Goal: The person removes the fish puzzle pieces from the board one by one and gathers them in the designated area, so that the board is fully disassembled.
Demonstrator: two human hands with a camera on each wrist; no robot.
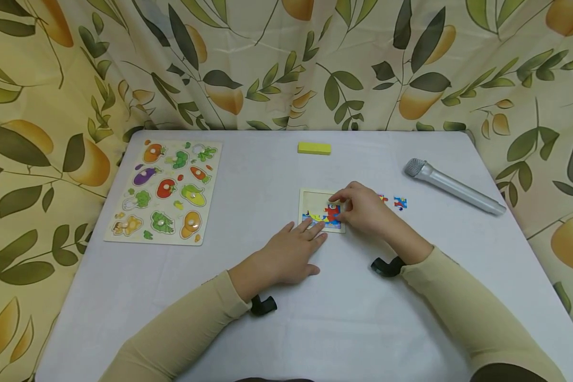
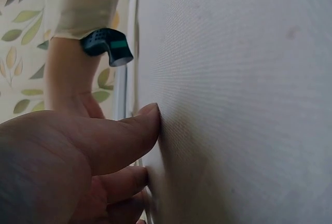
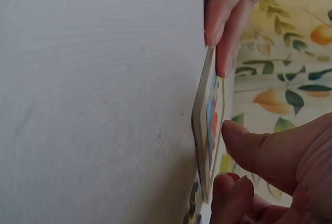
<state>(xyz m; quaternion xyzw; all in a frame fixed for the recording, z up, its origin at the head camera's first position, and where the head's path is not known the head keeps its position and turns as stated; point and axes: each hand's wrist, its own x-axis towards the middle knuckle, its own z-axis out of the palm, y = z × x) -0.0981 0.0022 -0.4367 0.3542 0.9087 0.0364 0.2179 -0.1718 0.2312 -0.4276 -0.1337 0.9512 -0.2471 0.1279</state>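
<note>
A small framed jigsaw puzzle (image 1: 302,199) lies on the white table, with blue, yellow and red pieces in its lower part. My left hand (image 1: 293,252) lies palm down with its fingers spread, and its fingertips rest on the frame's near left edge. Over the frame's right side is my right hand (image 1: 363,209), its thumb and fingers bent and apart around the red piece (image 1: 332,212). In the right wrist view, a gap shows between that thumb and the fingers, with no piece seen in it. Loose puzzle pieces (image 1: 400,202) lie just right of the right hand, one partly hidden.
A vegetable peg board (image 1: 210,185) lies at the left. A yellow block (image 1: 314,148) sits near the far edge. To the right is a silver microphone (image 1: 458,188). A leaf-patterned curtain (image 1: 267,63) hangs behind the table.
</note>
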